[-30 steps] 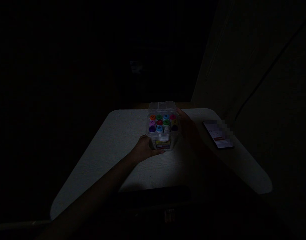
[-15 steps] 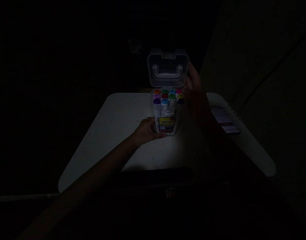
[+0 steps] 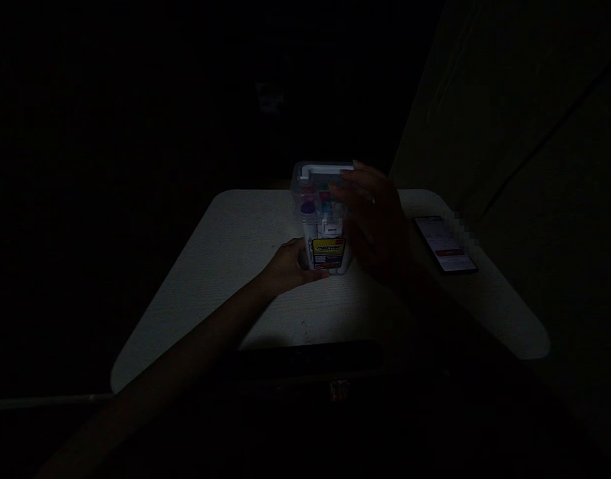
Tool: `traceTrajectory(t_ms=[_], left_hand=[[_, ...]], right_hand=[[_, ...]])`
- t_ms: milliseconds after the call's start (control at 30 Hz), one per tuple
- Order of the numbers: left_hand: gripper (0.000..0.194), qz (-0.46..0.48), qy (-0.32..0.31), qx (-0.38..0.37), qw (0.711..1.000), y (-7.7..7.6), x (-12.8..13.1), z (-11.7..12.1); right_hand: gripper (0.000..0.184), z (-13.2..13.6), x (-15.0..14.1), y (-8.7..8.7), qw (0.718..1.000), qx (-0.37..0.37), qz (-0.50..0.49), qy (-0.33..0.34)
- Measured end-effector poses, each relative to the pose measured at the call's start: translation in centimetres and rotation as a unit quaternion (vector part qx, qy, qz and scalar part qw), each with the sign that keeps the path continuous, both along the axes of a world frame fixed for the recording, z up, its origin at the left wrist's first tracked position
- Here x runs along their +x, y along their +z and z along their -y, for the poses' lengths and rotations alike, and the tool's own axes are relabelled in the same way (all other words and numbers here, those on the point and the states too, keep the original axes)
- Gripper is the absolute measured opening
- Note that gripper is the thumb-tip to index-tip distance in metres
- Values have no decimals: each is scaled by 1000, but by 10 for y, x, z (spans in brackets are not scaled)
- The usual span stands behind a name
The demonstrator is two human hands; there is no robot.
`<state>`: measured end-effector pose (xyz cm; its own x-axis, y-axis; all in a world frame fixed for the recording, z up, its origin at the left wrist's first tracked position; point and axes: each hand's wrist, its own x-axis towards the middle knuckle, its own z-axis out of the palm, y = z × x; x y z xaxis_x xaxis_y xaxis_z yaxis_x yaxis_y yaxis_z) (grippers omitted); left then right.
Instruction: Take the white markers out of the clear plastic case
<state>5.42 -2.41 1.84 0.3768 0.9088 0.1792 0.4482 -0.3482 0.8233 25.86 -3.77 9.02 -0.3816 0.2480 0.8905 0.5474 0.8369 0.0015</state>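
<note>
A clear plastic marker case [image 3: 328, 253] with a yellow and dark label stands upright on the white table [image 3: 210, 266]. Through its plastic show several markers with coloured caps [image 3: 308, 207]. The lid [image 3: 298, 183], with a white carry handle, lies down over the caps; whether its latch is fastened I cannot tell. My left hand [image 3: 288, 267] wraps around the lower left side of the case, thumb across the front. My right hand [image 3: 377, 219] rests on the right side of the lid with its fingers spread across the top and front, in deep shadow.
A phone [image 3: 447, 246] with a lit screen lies at the table's right side. A dark bar [image 3: 305, 358] runs along the table's near edge. The wall [image 3: 509, 120] rises on the right, and the room around is very dark.
The lid stood raised behind the case and has swung down over the markers. My right hand has moved forward and down with it. The left hand keeps its hold.
</note>
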Motion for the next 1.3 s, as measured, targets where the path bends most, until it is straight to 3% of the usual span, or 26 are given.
traceTrajectory(t_ms=[233, 433, 800, 1167, 1300], left_hand=[[59, -27, -24, 27, 999, -2, -3, -2], [60, -5, -22, 38, 999, -12, -5, -7], [58, 3, -10, 31, 999, -13, -6, -6], [56, -18, -20, 47, 999, -12, -6, -7], [54, -31, -19, 56, 998, -14, -7, -9]], right_hand=[[60, 10, -11, -5, 995, -27, 28, -92], [54, 10, -16, -3, 989, -3, 41, -141], [29, 12, -15, 2, 985, -44, 17, -165], [27, 8, -21, 0, 992, 24, -89, -84], [27, 9, -21, -2, 990, -37, -35, -130]])
